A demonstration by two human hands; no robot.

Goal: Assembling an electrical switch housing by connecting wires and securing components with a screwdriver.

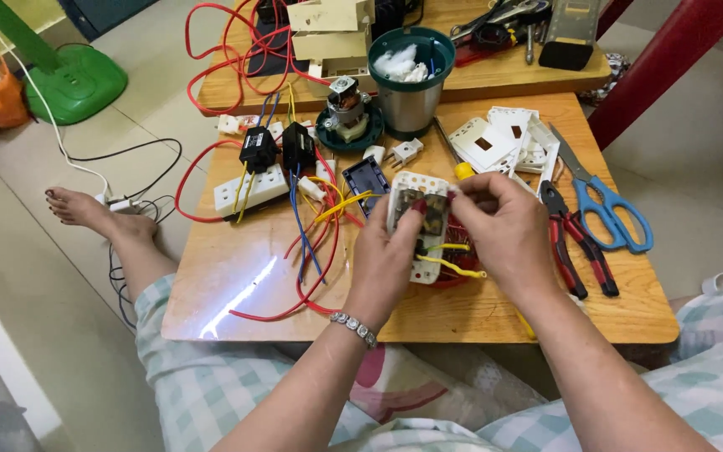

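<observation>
Gripping a white socket plate (pixel 418 219), the left hand (pixel 384 264) closes around it. At three o'clock, the right hand (pixel 504 226) pinches its top edge.

White plastic socket module (pixel 418 219), oblong, held up on end above the wooden table (pixel 236 276), open back turned toward the camera. Perforated rim along the top edge; dark metal contacts inside the upper half. Two yellow wires (pixel 453 266) sticking out from the lower part toward the right, red wire looped behind and beneath. Gripped on its left side by the left hand (pixel 387 259), thumb pressed on the face; upper right corner pinched by the right hand (pixel 504 226).
</observation>
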